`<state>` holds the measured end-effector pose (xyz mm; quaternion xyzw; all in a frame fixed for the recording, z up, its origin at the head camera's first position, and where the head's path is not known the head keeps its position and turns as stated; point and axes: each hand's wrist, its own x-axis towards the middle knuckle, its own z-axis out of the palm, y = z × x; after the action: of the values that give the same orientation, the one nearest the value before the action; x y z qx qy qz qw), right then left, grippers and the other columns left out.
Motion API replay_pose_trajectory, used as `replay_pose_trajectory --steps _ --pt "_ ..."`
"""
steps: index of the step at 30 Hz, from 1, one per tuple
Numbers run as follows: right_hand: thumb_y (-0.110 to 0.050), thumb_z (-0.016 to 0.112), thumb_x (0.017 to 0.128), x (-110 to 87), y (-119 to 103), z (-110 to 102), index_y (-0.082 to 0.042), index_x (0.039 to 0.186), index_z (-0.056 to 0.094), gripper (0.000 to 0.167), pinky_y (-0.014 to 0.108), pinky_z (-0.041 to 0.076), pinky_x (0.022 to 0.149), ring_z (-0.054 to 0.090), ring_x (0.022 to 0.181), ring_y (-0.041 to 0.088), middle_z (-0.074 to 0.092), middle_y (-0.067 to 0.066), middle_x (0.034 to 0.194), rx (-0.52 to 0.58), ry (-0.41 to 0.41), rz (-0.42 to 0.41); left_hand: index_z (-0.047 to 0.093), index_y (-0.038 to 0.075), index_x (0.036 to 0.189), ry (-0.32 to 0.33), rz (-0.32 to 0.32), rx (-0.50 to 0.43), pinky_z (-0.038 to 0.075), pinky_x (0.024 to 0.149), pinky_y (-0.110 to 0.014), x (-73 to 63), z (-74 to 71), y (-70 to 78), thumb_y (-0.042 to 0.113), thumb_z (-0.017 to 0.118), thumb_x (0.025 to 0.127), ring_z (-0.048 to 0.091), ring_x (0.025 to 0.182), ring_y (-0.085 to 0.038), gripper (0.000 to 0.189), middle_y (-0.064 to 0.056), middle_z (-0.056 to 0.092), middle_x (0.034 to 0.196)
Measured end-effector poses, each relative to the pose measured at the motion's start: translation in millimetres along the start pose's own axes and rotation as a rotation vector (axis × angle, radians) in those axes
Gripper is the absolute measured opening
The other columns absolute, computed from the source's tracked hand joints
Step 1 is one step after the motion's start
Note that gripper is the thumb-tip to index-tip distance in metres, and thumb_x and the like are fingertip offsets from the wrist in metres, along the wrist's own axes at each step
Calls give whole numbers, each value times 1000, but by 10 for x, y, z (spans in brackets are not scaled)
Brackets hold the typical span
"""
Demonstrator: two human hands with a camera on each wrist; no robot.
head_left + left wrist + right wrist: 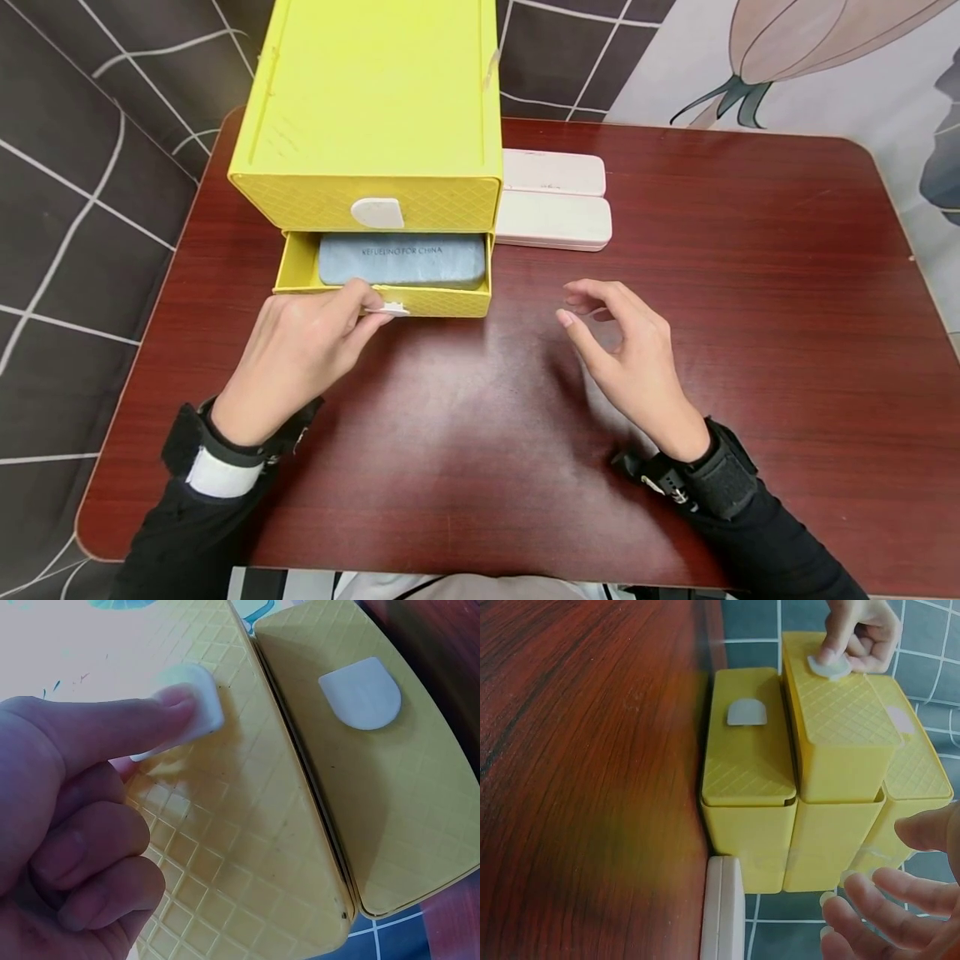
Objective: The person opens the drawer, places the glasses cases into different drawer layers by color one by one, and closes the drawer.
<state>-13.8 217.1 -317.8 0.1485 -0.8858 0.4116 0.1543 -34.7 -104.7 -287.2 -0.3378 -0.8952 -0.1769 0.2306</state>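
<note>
A yellow drawer cabinet (367, 92) stands at the back left of the table, its middle drawer (847, 712) pulled partway out. My left hand (303, 337) pinches that drawer's white pull tab (202, 705), thumb on its face. Inside the drawer lies a blue-grey oblong case (405, 260) with the printed words "REFUELING FOR CHINA". To the right, my right hand (630, 354) hovers over the table in front of the cabinet, fingers loosely bent and holding nothing. In the right wrist view, its fingers (885, 904) spread in front of the cabinet's side.
Two pale oblong cases (555, 221) lie side by side against the cabinet's right side. The drawers above and below (746, 750) the pulled one are closed. A dark tiled wall (67, 250) borders the reddish-brown table (750, 292) on the left.
</note>
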Motion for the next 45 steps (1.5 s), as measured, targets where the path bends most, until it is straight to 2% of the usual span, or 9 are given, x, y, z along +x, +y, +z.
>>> replay_pose_trajectory --steps 30,45 --pt "-16 69 90 -21 13 15 -10 115 65 27 23 47 84 62 93 10 67 0 102 -7 0 15 59 9 87 46 -37 18 29 40 -27 90 98 -73 16 76 83 38 42 -7 19 3 54 55" --pt "-18 68 90 -32 32 11 -12 116 65 26 21 47 85 62 93 9 67 -1 102 -8 1 18 58 7 90 33 -43 46 29 39 -28 150 140 -115 15 71 87 43 42 -13 15 0 57 58"
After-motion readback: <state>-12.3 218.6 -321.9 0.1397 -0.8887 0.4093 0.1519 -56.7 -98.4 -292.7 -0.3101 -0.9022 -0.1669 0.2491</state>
